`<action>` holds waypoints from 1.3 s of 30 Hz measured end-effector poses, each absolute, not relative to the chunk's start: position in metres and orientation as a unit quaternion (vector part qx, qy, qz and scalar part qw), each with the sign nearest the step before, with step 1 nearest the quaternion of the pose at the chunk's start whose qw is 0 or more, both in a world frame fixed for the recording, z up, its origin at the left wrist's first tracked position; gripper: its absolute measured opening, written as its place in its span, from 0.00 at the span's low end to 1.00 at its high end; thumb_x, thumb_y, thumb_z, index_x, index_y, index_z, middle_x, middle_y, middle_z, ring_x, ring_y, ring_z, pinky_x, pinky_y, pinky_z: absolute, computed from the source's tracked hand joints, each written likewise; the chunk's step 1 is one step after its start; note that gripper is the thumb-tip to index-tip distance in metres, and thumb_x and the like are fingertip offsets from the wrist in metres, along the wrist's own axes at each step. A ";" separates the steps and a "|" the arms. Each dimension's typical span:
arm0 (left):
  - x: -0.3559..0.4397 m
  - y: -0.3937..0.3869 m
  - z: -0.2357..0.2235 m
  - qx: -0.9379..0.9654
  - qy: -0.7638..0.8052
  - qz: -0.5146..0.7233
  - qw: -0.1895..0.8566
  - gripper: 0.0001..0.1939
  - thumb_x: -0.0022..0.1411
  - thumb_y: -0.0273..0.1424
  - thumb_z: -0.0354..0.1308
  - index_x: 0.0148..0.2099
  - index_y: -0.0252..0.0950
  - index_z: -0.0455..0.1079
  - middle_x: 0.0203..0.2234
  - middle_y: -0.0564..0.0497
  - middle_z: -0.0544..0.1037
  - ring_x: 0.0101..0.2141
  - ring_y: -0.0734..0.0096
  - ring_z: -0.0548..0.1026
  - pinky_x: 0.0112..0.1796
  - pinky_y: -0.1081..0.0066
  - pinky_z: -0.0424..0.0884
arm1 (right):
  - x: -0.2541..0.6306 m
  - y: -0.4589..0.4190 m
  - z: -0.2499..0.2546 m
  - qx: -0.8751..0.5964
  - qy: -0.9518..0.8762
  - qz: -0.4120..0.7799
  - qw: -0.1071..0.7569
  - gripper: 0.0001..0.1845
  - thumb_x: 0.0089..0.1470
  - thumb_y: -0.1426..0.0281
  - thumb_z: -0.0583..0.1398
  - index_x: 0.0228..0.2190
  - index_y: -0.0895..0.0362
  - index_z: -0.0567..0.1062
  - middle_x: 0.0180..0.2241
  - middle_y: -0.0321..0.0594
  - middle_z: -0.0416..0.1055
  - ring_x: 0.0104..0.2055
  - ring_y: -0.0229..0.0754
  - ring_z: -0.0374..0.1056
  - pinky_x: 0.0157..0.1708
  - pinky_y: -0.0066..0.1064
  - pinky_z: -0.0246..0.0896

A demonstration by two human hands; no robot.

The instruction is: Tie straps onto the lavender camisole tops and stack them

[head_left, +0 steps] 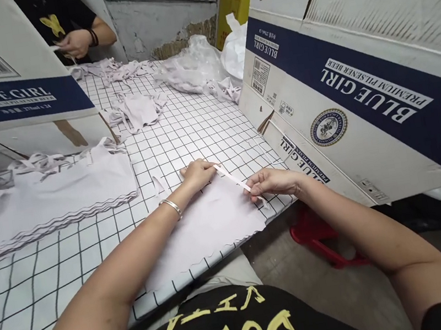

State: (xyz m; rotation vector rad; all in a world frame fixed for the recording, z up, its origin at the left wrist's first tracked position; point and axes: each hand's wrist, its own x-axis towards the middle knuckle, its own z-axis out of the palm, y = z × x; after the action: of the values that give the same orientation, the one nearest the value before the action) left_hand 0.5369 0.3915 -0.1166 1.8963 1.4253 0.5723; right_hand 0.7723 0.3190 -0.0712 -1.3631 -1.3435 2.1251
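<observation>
A pale pinkish fabric piece (pixel 209 228) lies flat on the table in front of me, its wavy edge along the table's front. My left hand (pixel 199 174) rests at its far edge, fingers closed on one end of a narrow fabric strap (pixel 231 177). The strap runs taut to the right, where my right hand (pixel 269 182) pinches its other end between thumb and fingers. A short loose end hangs below the right fingers. Beside my left hand a small curled fabric scrap (pixel 160 185) lies on the cloth.
Left is a stack of similar fabric pieces (pixel 53 197). Beer cartons stand left (pixel 15 114) and right (pixel 342 84). Fabric pieces (pixel 139 111) and a clear plastic bag (pixel 191 63) lie farther back. Another person's hand (pixel 78 43) holds something pale. A red stool (pixel 320 238) stands below the table.
</observation>
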 end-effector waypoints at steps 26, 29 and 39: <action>0.521 0.300 -0.112 0.782 0.534 0.144 0.288 0.04 0.60 0.32 0.59 0.33 0.38 0.69 0.35 0.50 0.77 0.43 0.58 0.66 0.41 0.59 0.52 | 0.724 0.332 -0.100 -0.485 -0.495 0.637 0.338 0.21 0.37 0.66 0.72 0.32 0.57 0.70 0.26 0.33 0.70 0.27 0.34 0.65 0.29 0.28 0.60; 0.520 0.302 -0.114 0.774 0.533 0.154 0.305 0.03 0.60 0.33 0.60 0.35 0.40 0.73 0.35 0.51 0.78 0.44 0.58 0.66 0.42 0.59 0.51 | 0.719 0.330 -0.107 -0.462 -0.525 0.627 0.343 0.21 0.38 0.67 0.70 0.32 0.56 0.68 0.29 0.34 0.69 0.30 0.35 0.66 0.33 0.30 0.61; 0.520 0.304 -0.121 0.766 0.531 0.183 0.313 0.07 0.59 0.35 0.62 0.31 0.39 0.74 0.35 0.51 0.79 0.43 0.60 0.66 0.43 0.58 0.50 | 0.714 0.323 -0.109 -0.394 -0.725 0.515 0.234 0.07 0.53 0.68 0.60 0.35 0.55 0.68 0.33 0.36 0.66 0.36 0.39 0.64 0.41 0.33 0.61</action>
State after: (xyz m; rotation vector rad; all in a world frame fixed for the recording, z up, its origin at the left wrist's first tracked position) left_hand 0.5204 0.3039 -0.1210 2.0205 1.4001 0.4815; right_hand 0.7140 0.3230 -0.1092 -1.0819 -1.9891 1.4131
